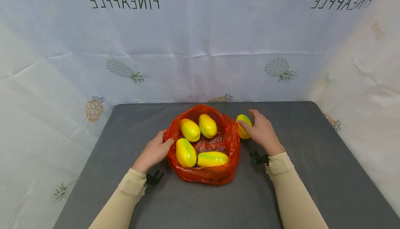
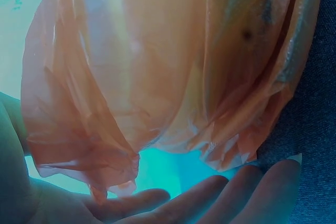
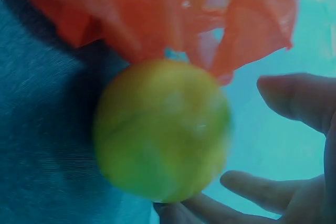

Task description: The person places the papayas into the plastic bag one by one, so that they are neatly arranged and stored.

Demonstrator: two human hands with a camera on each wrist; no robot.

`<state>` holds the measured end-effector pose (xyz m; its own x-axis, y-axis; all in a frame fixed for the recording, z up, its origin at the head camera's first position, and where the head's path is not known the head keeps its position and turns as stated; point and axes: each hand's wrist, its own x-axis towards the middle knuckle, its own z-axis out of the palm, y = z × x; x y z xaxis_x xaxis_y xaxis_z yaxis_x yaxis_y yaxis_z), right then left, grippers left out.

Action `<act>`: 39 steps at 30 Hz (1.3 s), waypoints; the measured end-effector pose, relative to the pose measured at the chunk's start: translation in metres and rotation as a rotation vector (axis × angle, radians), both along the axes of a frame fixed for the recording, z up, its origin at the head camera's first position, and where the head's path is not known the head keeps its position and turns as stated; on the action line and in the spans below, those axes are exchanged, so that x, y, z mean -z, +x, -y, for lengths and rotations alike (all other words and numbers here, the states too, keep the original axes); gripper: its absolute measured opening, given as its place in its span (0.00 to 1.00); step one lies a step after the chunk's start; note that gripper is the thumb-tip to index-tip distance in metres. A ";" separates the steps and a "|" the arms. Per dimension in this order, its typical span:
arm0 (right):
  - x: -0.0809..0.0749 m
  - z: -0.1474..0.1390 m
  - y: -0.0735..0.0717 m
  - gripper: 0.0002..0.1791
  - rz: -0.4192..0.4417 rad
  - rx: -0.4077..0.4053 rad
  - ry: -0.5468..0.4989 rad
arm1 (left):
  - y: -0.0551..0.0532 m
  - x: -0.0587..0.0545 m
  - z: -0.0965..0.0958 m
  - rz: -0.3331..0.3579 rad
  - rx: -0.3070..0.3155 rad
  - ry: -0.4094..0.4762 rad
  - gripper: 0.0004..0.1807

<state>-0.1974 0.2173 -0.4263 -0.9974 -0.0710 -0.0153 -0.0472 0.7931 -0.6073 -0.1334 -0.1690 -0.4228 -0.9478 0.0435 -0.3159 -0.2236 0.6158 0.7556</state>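
A red plastic bag [image 1: 235, 149] stands with its mouth spread wide, holding several yellow-green mangoes, among them one mango [image 1: 213, 159] lying at its near side. My left hand [image 1: 156, 151] is at the bag's left side, thumb over the rim; in the left wrist view its fingers [image 2: 210, 198] extend loosely beside the hanging plastic [image 2: 131, 77]. Another mango [image 1: 244, 126] rests on the table outside the bag, by its right rim. Around that mango my right hand [image 1: 262, 130] is spread; in the right wrist view the thumb [image 3: 296, 98] stands off the fruit [image 3: 163, 129] and fingertips reach its lower side.
The grey table [image 1: 200, 204] extends around the bag. Behind it and on both sides hangs a pale cloth [image 1: 200, 31] with pineapple prints. Dark wrist straps [image 1: 259, 158] sit at both wrists over cream sleeves.
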 end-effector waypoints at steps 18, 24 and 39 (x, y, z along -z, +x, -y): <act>0.015 -0.002 -0.003 0.48 0.112 0.013 0.023 | 0.002 0.000 -0.001 0.007 -0.010 0.005 0.40; 0.015 -0.001 -0.003 0.48 0.121 0.016 0.024 | 0.002 0.000 -0.001 0.013 -0.014 0.014 0.40; 0.013 -0.005 -0.005 0.48 0.119 0.016 0.009 | 0.001 0.000 0.000 0.015 -0.015 0.009 0.40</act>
